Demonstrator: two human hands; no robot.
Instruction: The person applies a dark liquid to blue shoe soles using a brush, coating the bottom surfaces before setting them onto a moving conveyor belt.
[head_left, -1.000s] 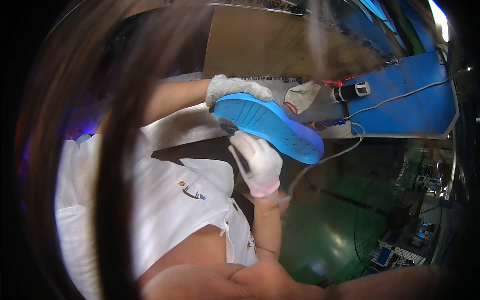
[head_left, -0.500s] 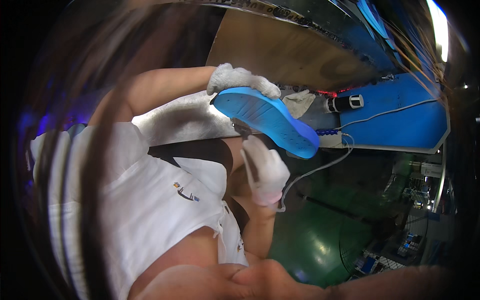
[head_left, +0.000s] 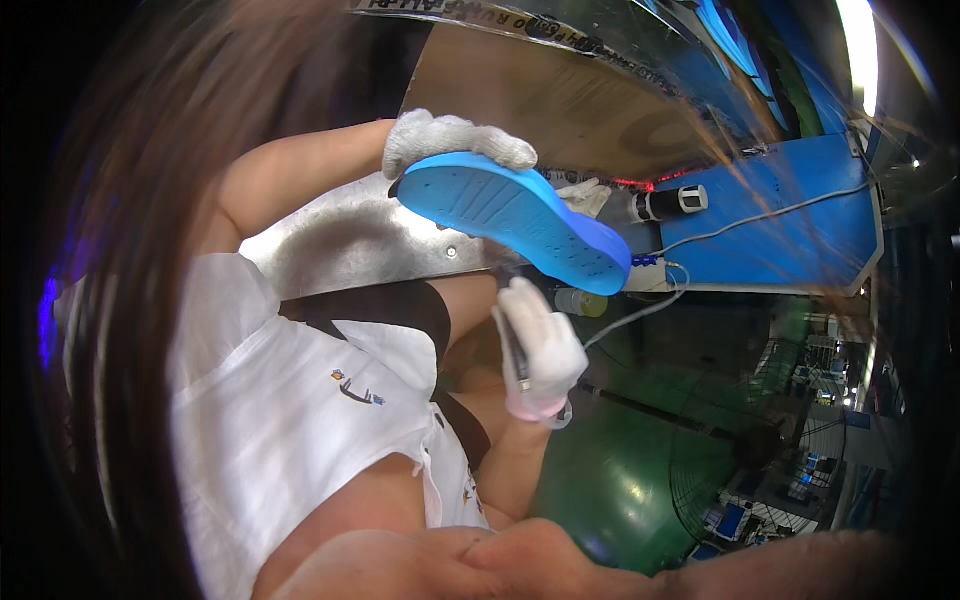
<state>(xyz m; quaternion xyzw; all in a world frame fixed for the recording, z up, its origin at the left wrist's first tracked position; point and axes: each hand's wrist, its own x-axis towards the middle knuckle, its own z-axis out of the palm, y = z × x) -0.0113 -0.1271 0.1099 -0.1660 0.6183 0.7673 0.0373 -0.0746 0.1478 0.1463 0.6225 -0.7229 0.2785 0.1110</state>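
A blue shoe sole [head_left: 510,218], light at one end and purplish at the other, is held tilted over the table edge, its grooved, pitted face toward me. My gloved left hand [head_left: 455,142] is closed over its upper edge. Below it, my gloved right hand [head_left: 552,355] is closed around a slim dark tool [head_left: 515,345] with a silvery fitting at its lower end. The tool's tip is blurred near the sole's lower edge; whether it touches cannot be told. A pale hose [head_left: 640,315] runs from near my right wrist to the table.
Behind the sole are a shiny metal tabletop [head_left: 350,235], a brown panel [head_left: 560,100] and a loose white glove [head_left: 585,197]. A black-and-white cylinder [head_left: 672,203] lies beside a blue board [head_left: 790,215]. A small container [head_left: 580,302] shows below the sole. Green floor [head_left: 620,470] lies beyond my right arm.
My right hand and the tool have moved right along the sole's lower edge. The sole and my left hand appear slightly higher and farther left, as the whole view has also shifted.
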